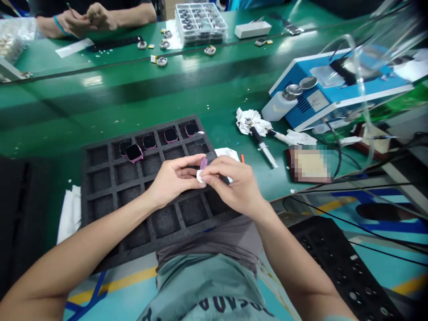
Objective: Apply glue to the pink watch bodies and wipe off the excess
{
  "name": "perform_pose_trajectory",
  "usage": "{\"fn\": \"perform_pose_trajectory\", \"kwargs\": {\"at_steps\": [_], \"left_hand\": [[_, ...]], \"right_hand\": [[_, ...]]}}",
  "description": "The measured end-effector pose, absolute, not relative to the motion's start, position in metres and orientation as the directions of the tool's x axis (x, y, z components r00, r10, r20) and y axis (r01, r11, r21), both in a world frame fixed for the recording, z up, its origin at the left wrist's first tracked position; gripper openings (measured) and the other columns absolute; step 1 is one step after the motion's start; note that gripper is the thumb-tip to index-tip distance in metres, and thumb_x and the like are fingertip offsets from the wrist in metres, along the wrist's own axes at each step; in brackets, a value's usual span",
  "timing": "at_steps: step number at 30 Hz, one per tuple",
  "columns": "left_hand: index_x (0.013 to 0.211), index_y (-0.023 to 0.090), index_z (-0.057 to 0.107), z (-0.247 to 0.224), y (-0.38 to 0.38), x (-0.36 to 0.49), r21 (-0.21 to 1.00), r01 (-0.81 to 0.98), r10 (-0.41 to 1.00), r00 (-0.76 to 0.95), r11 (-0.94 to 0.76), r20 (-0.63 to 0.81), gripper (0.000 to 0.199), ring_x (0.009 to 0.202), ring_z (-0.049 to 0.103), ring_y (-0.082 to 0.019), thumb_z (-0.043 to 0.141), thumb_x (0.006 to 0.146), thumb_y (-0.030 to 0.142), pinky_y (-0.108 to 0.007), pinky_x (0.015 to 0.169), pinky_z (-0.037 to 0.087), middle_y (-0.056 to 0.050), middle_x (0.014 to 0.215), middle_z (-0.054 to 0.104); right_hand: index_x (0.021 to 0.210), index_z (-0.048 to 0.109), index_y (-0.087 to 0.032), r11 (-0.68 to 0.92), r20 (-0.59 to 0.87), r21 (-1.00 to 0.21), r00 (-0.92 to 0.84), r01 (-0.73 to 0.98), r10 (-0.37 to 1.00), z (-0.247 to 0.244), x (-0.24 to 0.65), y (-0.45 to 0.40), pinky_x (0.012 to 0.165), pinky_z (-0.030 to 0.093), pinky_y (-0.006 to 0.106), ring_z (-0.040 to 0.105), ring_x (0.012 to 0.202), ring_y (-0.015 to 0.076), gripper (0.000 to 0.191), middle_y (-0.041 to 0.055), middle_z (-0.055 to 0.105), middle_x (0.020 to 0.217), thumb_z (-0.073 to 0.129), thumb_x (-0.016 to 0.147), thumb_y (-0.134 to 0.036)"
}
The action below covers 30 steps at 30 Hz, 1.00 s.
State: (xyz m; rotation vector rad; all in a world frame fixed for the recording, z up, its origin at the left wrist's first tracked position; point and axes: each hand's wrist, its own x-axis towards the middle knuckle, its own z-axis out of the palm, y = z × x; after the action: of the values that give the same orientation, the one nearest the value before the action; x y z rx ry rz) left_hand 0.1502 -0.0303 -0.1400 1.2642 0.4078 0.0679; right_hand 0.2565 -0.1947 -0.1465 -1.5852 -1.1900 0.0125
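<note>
My left hand [172, 180] pinches a small purple watch case [203, 163] at its edge, above the right side of a black foam tray [166, 221]. My right hand [236, 183] has its fingers closed on a small piece of white wipe [199, 176], pressed against the watch. Fingers cover most of both things. Several purple-framed smartwatches lie in the tray's far row; one watch [134, 153] rests tilted over a divider, partly against another watch [125, 147].
To the right are a syringe [265, 149], crumpled tissue [249, 119], a pump bottle [280, 103] and a blue machine [334, 93]. Cables hang at the right edge. Across the bench, a person's hands [96, 18] work near a clear parts box [200, 24].
</note>
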Motion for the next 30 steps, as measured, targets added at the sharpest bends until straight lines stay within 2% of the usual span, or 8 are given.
{"fn": "perform_pose_trajectory", "kwargs": {"at_steps": [7, 12, 22, 30], "left_hand": [[0.115, 0.025, 0.083, -0.148, -0.030, 0.151, 0.945, 0.147, 0.274, 0.934, 0.291, -0.229, 0.069, 0.087, 0.072, -0.015, 0.100, 0.050, 0.012, -0.037, 0.090, 0.062, -0.006, 0.113, 0.080], [0.118, 0.026, 0.082, -0.146, -0.029, 0.151, 0.958, 0.134, 0.235, 0.952, 0.252, -0.195, 0.070, 0.091, 0.072, -0.017, 0.099, 0.052, 0.013, -0.032, 0.086, 0.062, -0.007, 0.118, 0.080], [0.118, 0.024, 0.080, -0.144, -0.029, 0.151, 0.965, 0.127, 0.216, 0.960, 0.231, -0.178, 0.068, 0.093, 0.072, -0.016, 0.098, 0.054, 0.014, -0.030, 0.084, 0.062, -0.007, 0.126, 0.076], [0.116, 0.025, 0.080, -0.144, -0.030, 0.151, 0.963, 0.112, 0.201, 0.966, 0.246, -0.164, 0.065, 0.092, 0.072, -0.014, 0.098, 0.056, 0.011, -0.027, 0.083, 0.061, -0.005, 0.123, 0.077]], "right_hand": [[0.087, 0.077, -0.022, -0.008, 0.516, -0.761, 0.613, 0.649, 0.598, -0.149, 0.269, -0.181, 0.072, 0.049, 0.030, 0.063, 0.079, 0.0131, 0.011, 0.0008, 0.071, 0.082, 0.069, 0.094, -0.019], [0.084, 0.076, -0.020, -0.069, 0.486, -0.788, 0.686, 0.612, 0.542, -0.150, 0.276, -0.184, 0.068, 0.046, 0.028, 0.061, 0.074, 0.0120, 0.013, 0.0011, 0.071, 0.081, 0.067, 0.093, -0.019], [0.083, 0.076, -0.018, -0.097, 0.405, -0.853, 0.768, 0.513, 0.495, -0.148, 0.281, -0.193, 0.066, 0.047, 0.025, 0.060, 0.070, 0.0096, 0.013, 0.0002, 0.072, 0.081, 0.068, 0.092, -0.022], [0.083, 0.075, -0.018, -0.116, 0.394, -0.855, 0.779, 0.505, 0.488, -0.146, 0.279, -0.194, 0.067, 0.048, 0.026, 0.059, 0.069, 0.0101, 0.013, 0.0005, 0.073, 0.081, 0.067, 0.092, -0.022]]}}
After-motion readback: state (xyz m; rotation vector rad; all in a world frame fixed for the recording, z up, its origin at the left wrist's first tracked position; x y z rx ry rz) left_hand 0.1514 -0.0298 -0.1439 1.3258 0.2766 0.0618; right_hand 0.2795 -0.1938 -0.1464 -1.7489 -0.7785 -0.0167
